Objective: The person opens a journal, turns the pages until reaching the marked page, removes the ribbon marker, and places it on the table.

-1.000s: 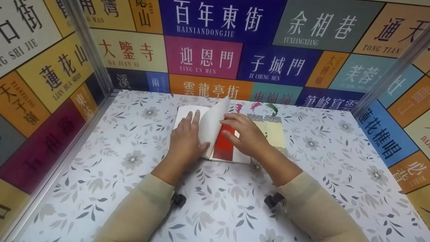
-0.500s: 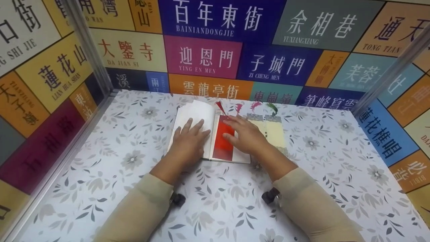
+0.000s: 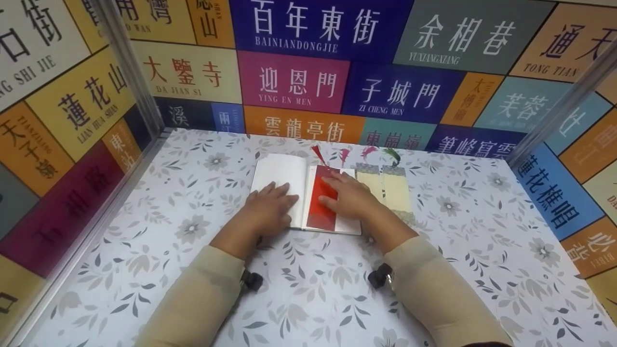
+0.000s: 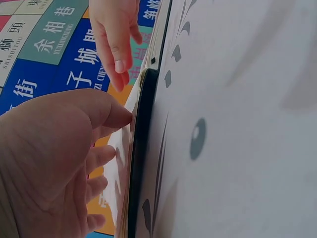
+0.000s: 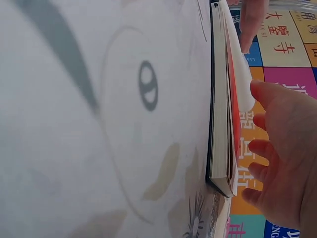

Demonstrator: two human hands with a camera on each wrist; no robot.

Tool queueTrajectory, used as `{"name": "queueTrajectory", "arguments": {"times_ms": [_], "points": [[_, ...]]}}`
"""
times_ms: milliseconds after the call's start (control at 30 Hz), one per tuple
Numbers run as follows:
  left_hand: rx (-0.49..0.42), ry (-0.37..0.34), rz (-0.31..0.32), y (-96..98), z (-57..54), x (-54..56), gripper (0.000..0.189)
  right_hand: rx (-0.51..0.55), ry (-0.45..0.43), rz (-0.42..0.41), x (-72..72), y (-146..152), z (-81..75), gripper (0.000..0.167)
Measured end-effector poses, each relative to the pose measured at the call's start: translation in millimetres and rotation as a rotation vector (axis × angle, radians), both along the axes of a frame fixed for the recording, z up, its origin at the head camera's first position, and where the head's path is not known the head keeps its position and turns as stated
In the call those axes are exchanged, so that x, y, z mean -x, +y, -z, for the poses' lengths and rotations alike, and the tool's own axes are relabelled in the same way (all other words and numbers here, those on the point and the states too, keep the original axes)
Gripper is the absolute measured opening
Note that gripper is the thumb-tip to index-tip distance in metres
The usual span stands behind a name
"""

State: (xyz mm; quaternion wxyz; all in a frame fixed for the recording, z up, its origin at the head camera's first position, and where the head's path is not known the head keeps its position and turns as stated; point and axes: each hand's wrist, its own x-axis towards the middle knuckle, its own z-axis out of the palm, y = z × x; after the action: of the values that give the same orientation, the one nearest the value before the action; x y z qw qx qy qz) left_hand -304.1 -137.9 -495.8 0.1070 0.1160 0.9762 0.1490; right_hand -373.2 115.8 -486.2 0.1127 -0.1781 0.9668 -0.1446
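An open book (image 3: pixel 303 193) lies flat on the flower-patterned tabletop (image 3: pixel 144 250), near the back wall of street-name signs (image 3: pixel 299 79). A red bookmark (image 3: pixel 322 205) rests on its right-hand page, close to the spine, its red tassel (image 3: pixel 318 154) sticking out past the top edge. The left hand (image 3: pixel 267 207) presses the blank left page (image 3: pixel 282 173) with straight, slightly spread fingers. The right hand (image 3: pixel 349 195) lies flat over the right page, fingers extended, fingertips on the red bookmark; neither hand grips anything. Just right of the book two pale yellow bookmarks (image 3: pixel 385 188) lie side by side on the table, their pink and green tassels pointing towards the wall.

The risk, as I judge it, lies in the pages: the wrist views show them bowing up off the block, so if either palm lifts, a leaf may spring over and hide or shift the red bookmark. A sliding push from the right fingertips could skew it off the page towards the spine or crease the paper. The right forearm is close to the yellow bookmarks and could brush them out of line.
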Motion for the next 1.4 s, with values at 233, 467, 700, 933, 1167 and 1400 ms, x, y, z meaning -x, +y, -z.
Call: {"name": "queueTrajectory", "arguments": {"times_ms": [233,467,700,933,1167,1400], "points": [[-0.033,-0.047,-0.039,-1.4,2.8,0.6,0.068,0.024,-0.047,-0.036,1.2,0.4,3.6,0.070],[-0.054,-0.085,-0.052,-1.8,3.3,-1.0,0.073,0.007,-0.105,0.026,-2.7,6.8,6.1,0.070],[-0.048,-0.080,-0.041,-3.7,1.4,-2.9,0.073,0.012,-0.123,0.051,0.7,18.4,6.6,0.069],[-0.006,-0.062,-0.003,-3.9,-0.1,-2.5,0.072,0.015,-0.125,0.039,1.2,24.4,6.5,0.068],[-0.005,-0.070,-0.015,-2.6,3.6,-0.8,0.072,0.021,-0.136,0.048,3.2,31.8,6.8,0.066],[-0.001,-0.071,-0.019,-1.6,3.2,-0.8,0.073,0.034,-0.129,0.053,1.3,38.2,6.6,0.062]]}}
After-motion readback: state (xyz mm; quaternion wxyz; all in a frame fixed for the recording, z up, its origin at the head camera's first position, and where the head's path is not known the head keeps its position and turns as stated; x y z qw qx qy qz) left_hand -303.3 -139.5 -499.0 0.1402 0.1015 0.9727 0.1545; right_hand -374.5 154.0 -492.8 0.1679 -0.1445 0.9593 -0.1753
